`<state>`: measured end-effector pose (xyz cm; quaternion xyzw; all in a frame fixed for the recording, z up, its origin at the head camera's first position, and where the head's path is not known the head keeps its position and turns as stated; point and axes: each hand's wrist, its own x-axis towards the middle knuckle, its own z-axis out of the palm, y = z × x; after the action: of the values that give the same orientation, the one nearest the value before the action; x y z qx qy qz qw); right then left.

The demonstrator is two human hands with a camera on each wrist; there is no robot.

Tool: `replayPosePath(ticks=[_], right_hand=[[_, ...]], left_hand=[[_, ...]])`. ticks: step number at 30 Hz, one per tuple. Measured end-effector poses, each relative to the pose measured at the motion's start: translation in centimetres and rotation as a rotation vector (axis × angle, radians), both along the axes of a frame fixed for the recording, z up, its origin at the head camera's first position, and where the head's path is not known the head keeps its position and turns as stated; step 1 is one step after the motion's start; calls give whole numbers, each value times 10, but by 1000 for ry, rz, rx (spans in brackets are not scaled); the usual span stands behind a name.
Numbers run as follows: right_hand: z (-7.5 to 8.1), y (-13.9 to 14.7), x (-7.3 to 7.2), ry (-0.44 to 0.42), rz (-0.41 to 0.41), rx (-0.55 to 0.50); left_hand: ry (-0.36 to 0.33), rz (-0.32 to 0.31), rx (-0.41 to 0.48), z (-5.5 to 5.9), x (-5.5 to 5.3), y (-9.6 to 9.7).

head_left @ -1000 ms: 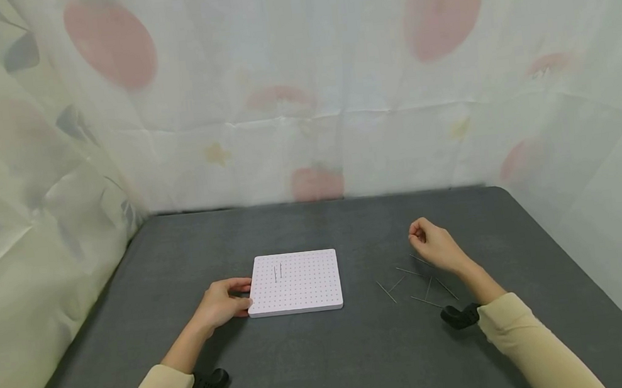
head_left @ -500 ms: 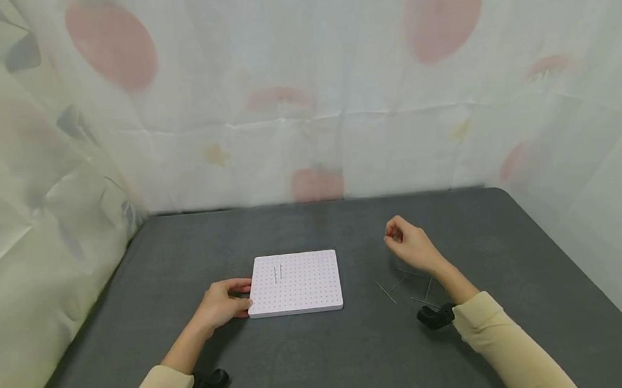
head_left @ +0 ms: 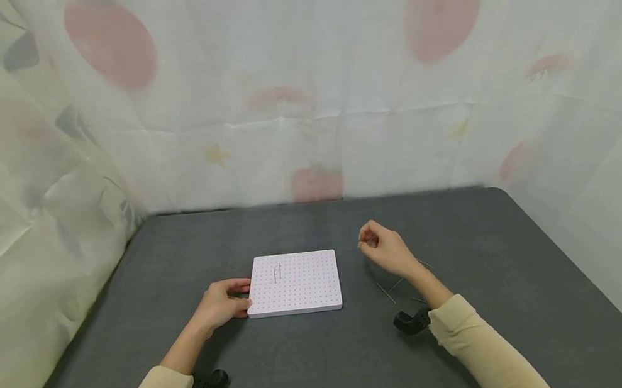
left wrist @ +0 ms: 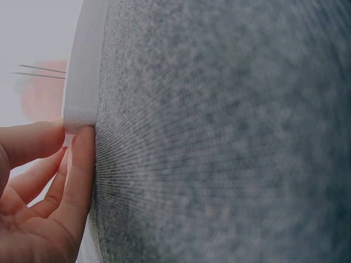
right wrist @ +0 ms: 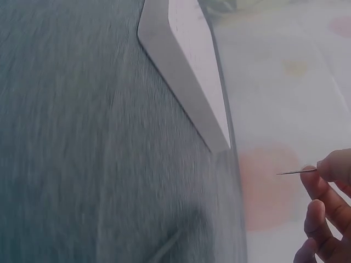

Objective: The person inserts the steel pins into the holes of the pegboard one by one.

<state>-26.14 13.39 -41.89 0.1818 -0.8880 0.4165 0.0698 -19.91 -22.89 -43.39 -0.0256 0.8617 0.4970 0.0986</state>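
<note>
A white pegboard (head_left: 309,286) with rows of small holes lies flat on the dark table, and two thin metal pins (head_left: 274,275) stand upright in its upper left part. My left hand (head_left: 217,305) holds the board's left side; in the left wrist view its thumb and fingertips pinch the white edge (left wrist: 85,71). Off the board's right side, above the table, my right hand (head_left: 388,250) pinches another thin metal pin (right wrist: 296,172) between thumb and index finger. The other fingers curl loosely below it in the right wrist view.
Several loose metal pins (head_left: 386,292) lie scattered on the table (head_left: 329,363) beneath the right hand and forearm, partly hidden by them. Black wrist devices (head_left: 412,322) are strapped at both cuffs. A printed curtain (head_left: 374,149) hangs behind the table and along its sides.
My right hand has moved left toward the pegboard, away from above the far loose pins, its fingers still pinched. My left hand and the board have stayed in place.
</note>
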Motion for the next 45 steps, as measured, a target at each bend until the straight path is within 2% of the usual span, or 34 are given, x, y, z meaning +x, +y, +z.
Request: replayPosePath(ticks=[7, 16, 23, 45], right_hand=[[-3, -20, 2, 49, 10, -37], [-5, -46, 7, 18, 54, -24], [-8, -65, 7, 41, 83, -35], [-13, -113, 14, 58, 100, -11]], left_hand=[[-6, 6, 5, 0, 0, 0], [-3, 2, -19, -2, -1, 0], [-17, 2, -26, -2, -3, -1], [-23, 9, -37, -5, -4, -1]])
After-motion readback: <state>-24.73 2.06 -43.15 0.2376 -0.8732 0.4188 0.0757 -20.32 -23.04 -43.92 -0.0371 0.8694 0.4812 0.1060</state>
